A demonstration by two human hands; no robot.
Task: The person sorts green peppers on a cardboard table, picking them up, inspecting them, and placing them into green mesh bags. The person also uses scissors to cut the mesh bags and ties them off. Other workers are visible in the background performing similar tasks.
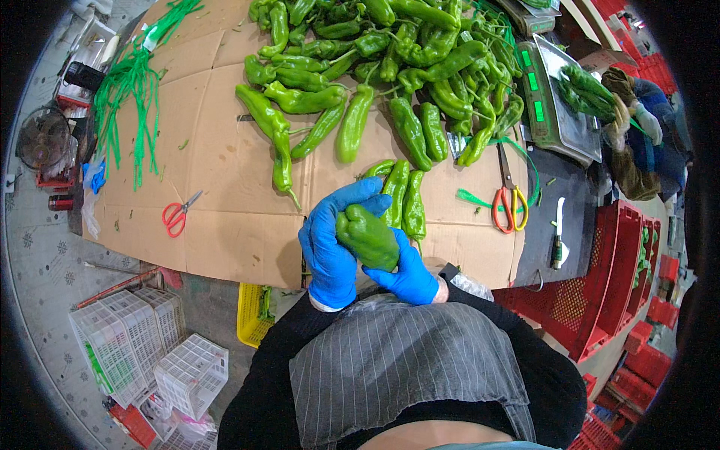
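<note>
Both my hands wear blue gloves and hold one green pepper [368, 237] between them, close to my striped apron. My left hand [332, 242] wraps its far and left sides, and my right hand [408, 273] grips its lower right side. Just beyond my hands, several long green peppers [397, 191] lie side by side on the cardboard sheet [225, 236]. A large heap of long green peppers [337, 62] covers the far part of the cardboard. Red-handled scissors [179, 216] lie at the left; larger scissors with red and yellow handles [508, 199] lie at the right, beside green netting [474, 198].
Green mesh strips [129, 95] lie at the far left. At the right are a knife [558, 236], a scale [554, 107] and red crates [602, 281]. Another person's gloved hands [633, 121] hold green peppers over the scale. White crates [129, 337] and a yellow crate [251, 315] stand below the table.
</note>
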